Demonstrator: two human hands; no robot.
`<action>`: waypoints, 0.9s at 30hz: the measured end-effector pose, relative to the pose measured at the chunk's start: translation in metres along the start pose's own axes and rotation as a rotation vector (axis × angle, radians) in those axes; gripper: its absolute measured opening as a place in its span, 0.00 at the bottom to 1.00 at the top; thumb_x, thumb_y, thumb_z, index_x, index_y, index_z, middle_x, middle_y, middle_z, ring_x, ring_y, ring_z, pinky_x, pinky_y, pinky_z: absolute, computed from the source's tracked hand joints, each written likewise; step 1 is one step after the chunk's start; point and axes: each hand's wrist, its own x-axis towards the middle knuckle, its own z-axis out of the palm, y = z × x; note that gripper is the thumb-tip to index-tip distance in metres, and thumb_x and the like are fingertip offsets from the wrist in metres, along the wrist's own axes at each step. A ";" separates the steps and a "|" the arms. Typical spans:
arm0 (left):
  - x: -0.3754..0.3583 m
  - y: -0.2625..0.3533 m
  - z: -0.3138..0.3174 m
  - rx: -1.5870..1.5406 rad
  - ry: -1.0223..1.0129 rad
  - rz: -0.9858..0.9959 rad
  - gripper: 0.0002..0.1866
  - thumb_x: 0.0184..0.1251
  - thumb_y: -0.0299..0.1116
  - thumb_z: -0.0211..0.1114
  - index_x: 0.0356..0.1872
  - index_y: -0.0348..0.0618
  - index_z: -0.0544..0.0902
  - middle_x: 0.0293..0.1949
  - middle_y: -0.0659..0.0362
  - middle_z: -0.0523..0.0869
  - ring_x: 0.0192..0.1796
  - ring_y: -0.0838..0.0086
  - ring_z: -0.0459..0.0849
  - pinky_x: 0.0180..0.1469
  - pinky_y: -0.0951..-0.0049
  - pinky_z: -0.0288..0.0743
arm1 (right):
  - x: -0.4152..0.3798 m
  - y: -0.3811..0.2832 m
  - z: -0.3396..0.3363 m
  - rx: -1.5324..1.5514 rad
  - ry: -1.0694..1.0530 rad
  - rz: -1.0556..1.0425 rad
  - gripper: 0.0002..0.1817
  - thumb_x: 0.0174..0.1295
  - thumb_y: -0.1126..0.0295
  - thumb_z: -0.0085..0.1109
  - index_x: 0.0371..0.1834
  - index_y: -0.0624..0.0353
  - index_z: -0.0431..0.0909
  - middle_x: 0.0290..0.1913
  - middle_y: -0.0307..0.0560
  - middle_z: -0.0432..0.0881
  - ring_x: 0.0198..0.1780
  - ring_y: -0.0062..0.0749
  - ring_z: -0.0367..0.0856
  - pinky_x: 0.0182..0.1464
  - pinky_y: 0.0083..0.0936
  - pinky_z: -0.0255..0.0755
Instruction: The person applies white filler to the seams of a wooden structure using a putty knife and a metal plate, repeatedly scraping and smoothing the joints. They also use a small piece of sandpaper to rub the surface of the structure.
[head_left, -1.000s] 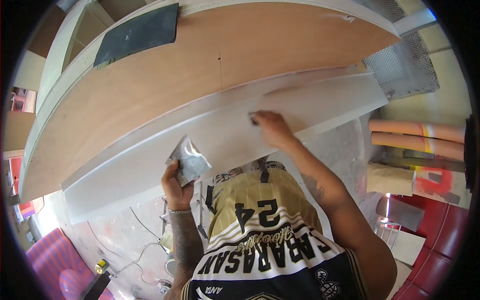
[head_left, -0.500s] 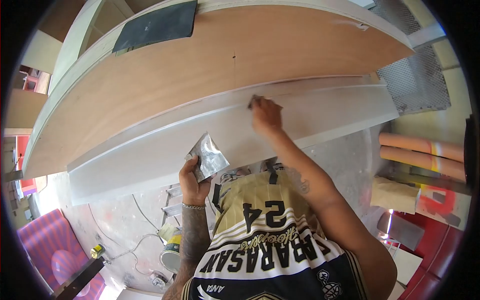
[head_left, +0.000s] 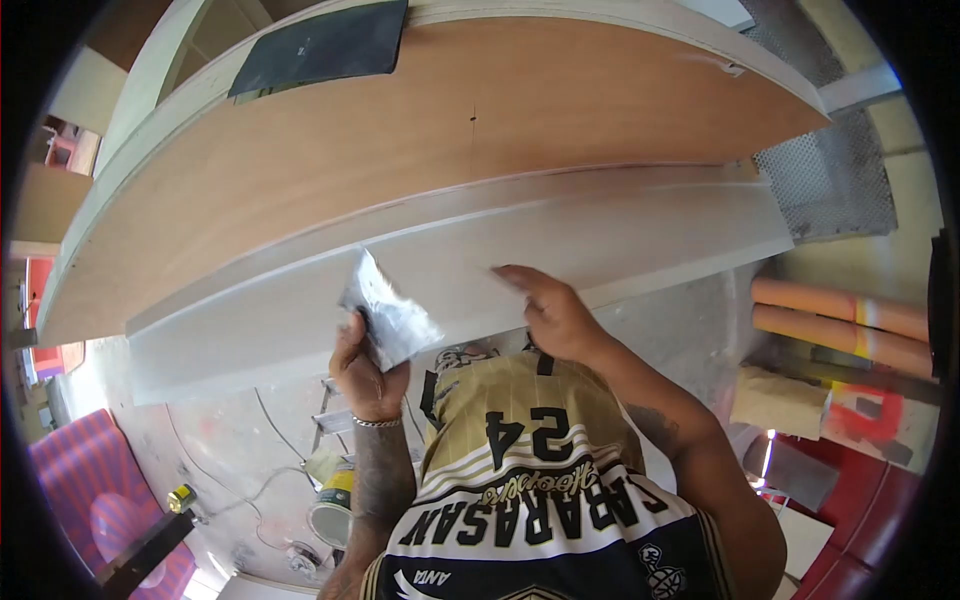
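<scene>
My left hand (head_left: 370,370) is closed around the lower left edge of a shiny, creased-looking metal sheet (head_left: 393,318), tilted above the pale board. My right hand (head_left: 552,312) is to its right, just above the board's near edge, with its fingers curled and the index finger pointing left. Motion smears its fingertips, and whatever is in them is too blurred to make out. Beneath both hands runs the long pale grey board (head_left: 640,235), with a raised strip along its far side.
A curved wooden panel (head_left: 330,175) rises behind the board, a dark flat sheet (head_left: 320,50) on its top edge. A paint can (head_left: 333,505), stepladder (head_left: 328,410) and cables are at lower left. Orange rolls (head_left: 840,325) lie at right, beside a brown wrapped bundle (head_left: 780,400).
My right hand has come away from the board's far strip, moving toward me and nearer the metal sheet. My left hand and the sheet have shifted a little left.
</scene>
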 end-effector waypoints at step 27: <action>-0.051 -0.149 0.051 -0.162 0.305 0.151 0.21 0.66 0.32 0.59 0.58 0.36 0.74 0.47 0.51 0.85 0.45 0.60 0.87 0.46 0.60 0.85 | 0.057 0.057 -0.173 -0.901 -0.726 -0.777 0.24 0.56 0.74 0.57 0.60 0.53 0.78 0.63 0.52 0.75 0.65 0.48 0.73 0.65 0.51 0.67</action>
